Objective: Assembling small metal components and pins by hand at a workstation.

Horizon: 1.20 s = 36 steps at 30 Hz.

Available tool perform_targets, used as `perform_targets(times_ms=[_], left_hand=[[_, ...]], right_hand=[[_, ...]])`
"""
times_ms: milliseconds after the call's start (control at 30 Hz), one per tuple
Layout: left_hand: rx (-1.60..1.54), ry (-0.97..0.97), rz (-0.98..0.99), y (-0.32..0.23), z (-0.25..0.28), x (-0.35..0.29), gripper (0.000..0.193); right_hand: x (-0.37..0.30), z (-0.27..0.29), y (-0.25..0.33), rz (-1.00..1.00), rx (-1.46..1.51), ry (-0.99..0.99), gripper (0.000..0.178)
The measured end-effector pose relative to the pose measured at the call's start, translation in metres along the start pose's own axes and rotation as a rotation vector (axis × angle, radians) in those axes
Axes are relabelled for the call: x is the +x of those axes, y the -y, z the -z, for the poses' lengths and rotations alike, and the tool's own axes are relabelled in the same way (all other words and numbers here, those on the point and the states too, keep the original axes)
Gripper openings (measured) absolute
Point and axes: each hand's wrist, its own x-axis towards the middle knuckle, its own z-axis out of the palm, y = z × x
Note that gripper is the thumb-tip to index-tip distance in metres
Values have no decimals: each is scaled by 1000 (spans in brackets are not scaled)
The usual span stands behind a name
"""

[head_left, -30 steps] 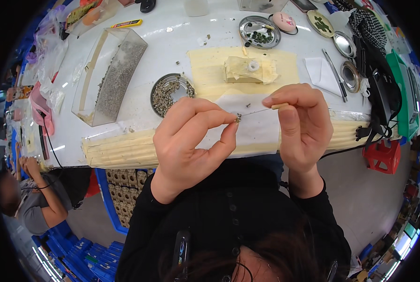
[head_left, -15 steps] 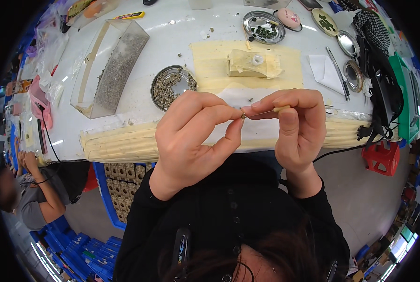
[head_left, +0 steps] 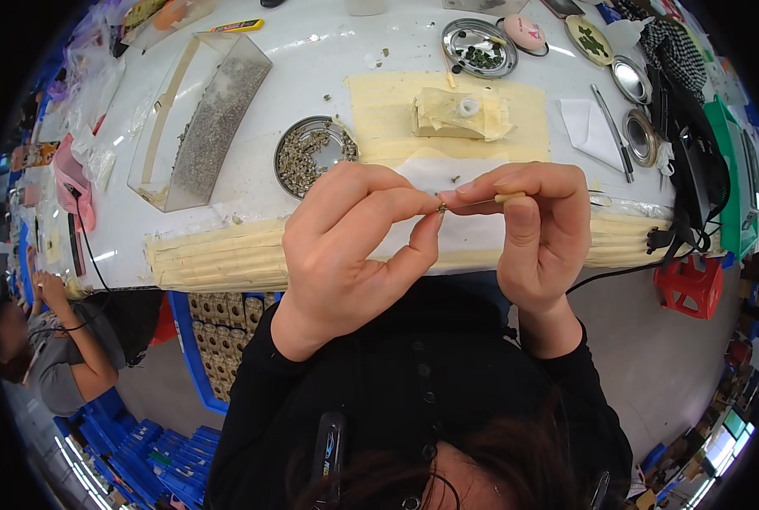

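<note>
My left hand (head_left: 349, 246) is closed, pinching a tiny metal part (head_left: 442, 206) between thumb and index finger. In my right hand (head_left: 545, 229) is a thin needle-like tool (head_left: 509, 198) with a cream-coloured grip, its fine tip reaching the metal part. Both hands hover over the near edge of the table, fingertips almost meeting. Just beyond my left hand stands a round metal dish (head_left: 351, 144) holding many similar small metal pieces. Behind my fingers lies a block wrapped in cream tape (head_left: 447, 126), with a small white ring (head_left: 468, 107) on top.
A clear box of small metal parts (head_left: 214, 127) stands at left. Farther back are a metal plate of dark green bits (head_left: 479, 38) and a tweezers-like tool (head_left: 613, 132). A blue crate (head_left: 184, 340) sits below the table edge. Another person (head_left: 82, 357) works at far left.
Almost nothing differs. Both hands keep the same pinch, and the whole view has shifted very slightly.
</note>
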Motion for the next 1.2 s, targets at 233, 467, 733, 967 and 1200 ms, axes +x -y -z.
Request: perform_targets(times_ms=[233, 467, 733, 967, 1200], left_hand=[[-6, 2, 8, 1, 0, 0, 19], [7, -12, 7, 2, 1, -1, 18], [4, -31, 36, 6, 3, -2, 16], [-76, -48, 115, 6, 5, -3, 18], [-8, -77, -14, 8, 3, -3, 22]], right_hand=[[-2, -2, -3, -12, 117, -62, 16], [13, 10, -3, 13, 78, -191, 14], [49, 19, -22, 313, -750, -252, 7], [46, 18, -25, 290, -938, -115, 8], [9, -3, -1, -385, 74, 148, 11]])
